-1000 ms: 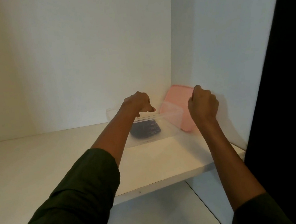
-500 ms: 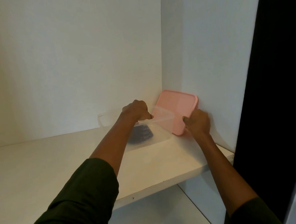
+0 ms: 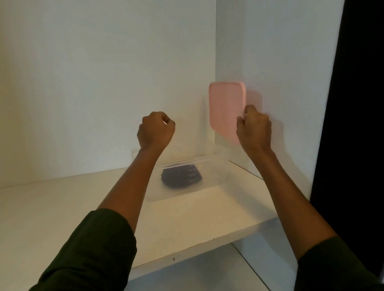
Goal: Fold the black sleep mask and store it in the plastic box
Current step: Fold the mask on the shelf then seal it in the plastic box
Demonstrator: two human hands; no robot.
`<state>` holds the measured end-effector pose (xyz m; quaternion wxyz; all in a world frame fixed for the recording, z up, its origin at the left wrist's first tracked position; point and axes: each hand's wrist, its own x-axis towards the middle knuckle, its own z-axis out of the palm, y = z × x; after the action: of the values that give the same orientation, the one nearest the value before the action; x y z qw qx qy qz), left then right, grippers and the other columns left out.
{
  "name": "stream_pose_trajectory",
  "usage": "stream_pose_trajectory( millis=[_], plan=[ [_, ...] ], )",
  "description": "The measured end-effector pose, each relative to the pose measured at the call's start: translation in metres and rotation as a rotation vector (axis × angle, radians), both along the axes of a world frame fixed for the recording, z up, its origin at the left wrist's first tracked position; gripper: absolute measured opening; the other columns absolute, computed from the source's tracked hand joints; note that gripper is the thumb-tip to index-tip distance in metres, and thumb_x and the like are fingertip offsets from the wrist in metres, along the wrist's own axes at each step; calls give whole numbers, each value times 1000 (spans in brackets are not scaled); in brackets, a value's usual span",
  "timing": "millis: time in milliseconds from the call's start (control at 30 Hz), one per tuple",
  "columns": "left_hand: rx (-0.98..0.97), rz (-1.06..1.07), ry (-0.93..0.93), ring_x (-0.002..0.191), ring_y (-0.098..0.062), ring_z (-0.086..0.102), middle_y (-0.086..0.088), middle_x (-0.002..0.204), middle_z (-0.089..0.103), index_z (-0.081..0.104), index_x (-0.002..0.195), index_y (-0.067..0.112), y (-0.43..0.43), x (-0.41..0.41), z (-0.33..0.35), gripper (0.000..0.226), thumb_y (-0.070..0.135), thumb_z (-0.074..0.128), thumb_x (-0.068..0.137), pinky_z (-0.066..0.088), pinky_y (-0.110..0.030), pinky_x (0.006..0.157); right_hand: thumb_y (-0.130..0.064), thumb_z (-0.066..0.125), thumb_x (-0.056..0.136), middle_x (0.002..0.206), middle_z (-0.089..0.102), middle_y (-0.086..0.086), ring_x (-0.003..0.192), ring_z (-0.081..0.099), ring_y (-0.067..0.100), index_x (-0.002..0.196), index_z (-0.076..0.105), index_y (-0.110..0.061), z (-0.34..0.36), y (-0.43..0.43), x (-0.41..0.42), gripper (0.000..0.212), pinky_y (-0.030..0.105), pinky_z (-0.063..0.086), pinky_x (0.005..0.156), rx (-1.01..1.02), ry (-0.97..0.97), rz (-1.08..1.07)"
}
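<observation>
Sleep mask (image 3: 181, 177) lies in plastic box (image 3: 214, 175), below left hand (image 3: 156, 132) (curled, empty) and right hand (image 3: 254, 130) gripping pink lid (image 3: 227, 107).

The left forearm (image 3: 139, 176) hides part of the plastic box (image 3: 210, 174).

White shelf (image 3: 48, 213) in white alcove
</observation>
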<state>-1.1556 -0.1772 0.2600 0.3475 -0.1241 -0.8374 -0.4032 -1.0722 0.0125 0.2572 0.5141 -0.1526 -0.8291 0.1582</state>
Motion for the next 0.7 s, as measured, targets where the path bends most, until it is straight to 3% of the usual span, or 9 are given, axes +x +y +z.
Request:
stream_pose_trajectory(
  millis=[133, 233, 300, 367, 433, 500, 600, 700],
  plan=[
    [259, 20, 68, 90, -25, 68, -9, 98, 73, 71, 101, 8, -6, -1, 6, 23, 20, 56, 89, 48, -26, 75, -14, 54, 93, 108, 69, 17, 92, 68, 31, 118, 58, 0, 32, -12, 5, 28, 33, 54, 80, -34, 181, 115],
    [629, -54, 89, 79, -23, 69, -8, 82, 71, 70, 87, 7, -17, -2, 12, 16, 15, 56, 85, 57, -30, 74, -11, 55, 92, 108, 69, 15, 95, 67, 27, 124, 58, -3, 51, -15, 4, 33, 23, 47, 81, -239, 228, 271],
    [814, -21, 106, 73, -19, 65, -4, 78, 67, 66, 80, 12, -31, -2, 18, 12, 11, 55, 84, 56, -28, 68, -9, 55, 91, 113, 67, 15, 100, 65, 26, 131, 53, -4, 59, -11, 1, 40, 30, 53, 89, -441, 197, 411],
    [807, 41, 60, 73, -16, 58, -2, 80, 62, 61, 81, 13, -47, -4, 22, 10, 9, 53, 85, 46, -20, 57, -9, 53, 92, 126, 60, 14, 107, 61, 27, 133, 50, -2, 62, -4, -8, 41, 34, 56, 84, -611, 109, 500],
    [722, 60, -99, 79, -20, 57, -4, 80, 60, 59, 85, 9, -62, -11, 20, 6, 13, 55, 85, 45, -22, 60, -7, 52, 93, 128, 58, 17, 107, 60, 29, 125, 55, 2, 59, 3, -18, 33, 32, 55, 74, -682, -35, 543],
    [653, -3, -336, 87, -26, 57, -9, 92, 61, 60, 97, 1, -72, -17, 15, 22, 19, 59, 84, 48, -30, 69, -3, 51, 93, 123, 58, 20, 104, 58, 31, 119, 55, 7, 51, 8, -30, 28, 32, 53, 64, -750, -169, 598],
    [602, -151, -563, 86, -27, 56, -17, 110, 58, 55, 121, -4, -79, -19, 2, 44, 21, 61, 85, 50, -28, 62, 6, 45, 93, 109, 51, 17, 88, 54, 25, 116, 52, 7, 33, 13, -39, 24, 27, 49, 56, -839, -361, 668],
    [547, -159, -615, 69, -22, 58, -19, 93, 60, 56, 119, -7, -81, -19, -9, 39, 14, 61, 87, 49, -25, 58, 5, 44, 93, 107, 48, 16, 70, 50, 15, 105, 50, 1, 15, 18, -47, 14, 22, 49, 49, -852, -498, 658]
  ],
)
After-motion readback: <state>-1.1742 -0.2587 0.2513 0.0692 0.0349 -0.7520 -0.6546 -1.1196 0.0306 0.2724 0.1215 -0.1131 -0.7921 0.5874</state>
